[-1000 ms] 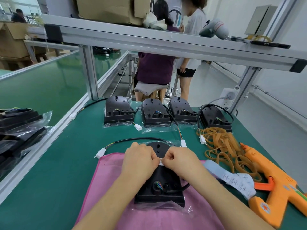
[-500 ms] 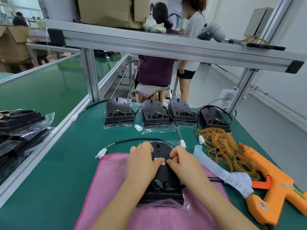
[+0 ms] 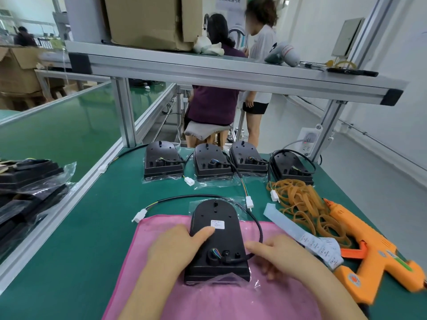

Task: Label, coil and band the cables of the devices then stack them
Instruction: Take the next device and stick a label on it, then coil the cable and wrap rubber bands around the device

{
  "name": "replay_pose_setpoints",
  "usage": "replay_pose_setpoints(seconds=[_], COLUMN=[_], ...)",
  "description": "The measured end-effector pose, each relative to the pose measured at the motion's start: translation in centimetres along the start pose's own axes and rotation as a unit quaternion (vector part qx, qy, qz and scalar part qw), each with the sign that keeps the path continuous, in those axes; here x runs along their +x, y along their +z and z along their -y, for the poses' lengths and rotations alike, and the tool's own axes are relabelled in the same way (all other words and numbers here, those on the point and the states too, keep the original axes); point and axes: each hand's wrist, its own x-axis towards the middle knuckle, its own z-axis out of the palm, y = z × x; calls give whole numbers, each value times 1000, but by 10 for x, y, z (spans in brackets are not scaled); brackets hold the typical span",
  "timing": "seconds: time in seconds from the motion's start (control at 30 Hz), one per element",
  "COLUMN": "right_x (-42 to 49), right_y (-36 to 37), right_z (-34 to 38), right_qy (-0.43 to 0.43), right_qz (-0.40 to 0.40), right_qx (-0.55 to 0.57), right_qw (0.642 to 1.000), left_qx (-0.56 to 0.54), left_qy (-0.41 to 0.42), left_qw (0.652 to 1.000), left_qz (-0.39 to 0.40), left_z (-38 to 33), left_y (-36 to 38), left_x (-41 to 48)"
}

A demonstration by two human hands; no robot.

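A black device lies back-up on a pink cloth, with a small white label stuck on its upper half. My left hand rests on the device's left side, thumb just below the label. My right hand touches the device's lower right, where its black cable leaves the housing. That cable loops over the top to a white connector. Several more black devices with loose cables stand in a row behind.
A pile of tan rubber bands and a strip of white labels lie to the right. An orange glue gun sits at the right edge. Bagged black devices are stacked at left. Two people are behind the frame.
Both hands have drawn back toward me from the device's upper half, uncovering the white label now stuck on it. The right hand slid down to the cable exit.
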Motion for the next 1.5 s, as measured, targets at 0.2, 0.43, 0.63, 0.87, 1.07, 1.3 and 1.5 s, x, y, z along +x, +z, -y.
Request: replay_pose_setpoints(seconds=[0.2, 0.43, 0.63, 0.87, 1.07, 1.3, 1.5], right_x=[-8, -5, 1, -4, -14, -17, -21], right_y=[9, 18, 30, 37, 19, 9, 4], right_z=[11, 26, 23, 18, 31, 50, 54], right_qy=[-52, -129, -149, -148, -197, -236, -276], right_qz=[11, -27, -54, -43, -61, -103, -122], right_qx=[236, 280, 332, 386, 426, 388, 331], right_qw=[970, 951, 930, 909, 881, 885, 894], left_qx=[-52, -102, -219, -316, -499, -521, -509], left_qy=[6, 13, 3, -4, -11, 49, 80], left_qw=[998, 994, 974, 947, 866, 852, 856], left_qz=[32, 47, 59, 53, 33, -24, -39], left_z=[-4, -4, -1, -3, -12, -15, -14], left_y=[-3, -3, 4, 4, 2, 3, 8], left_x=[-4, -3, -3, -2, -7, -8, -9])
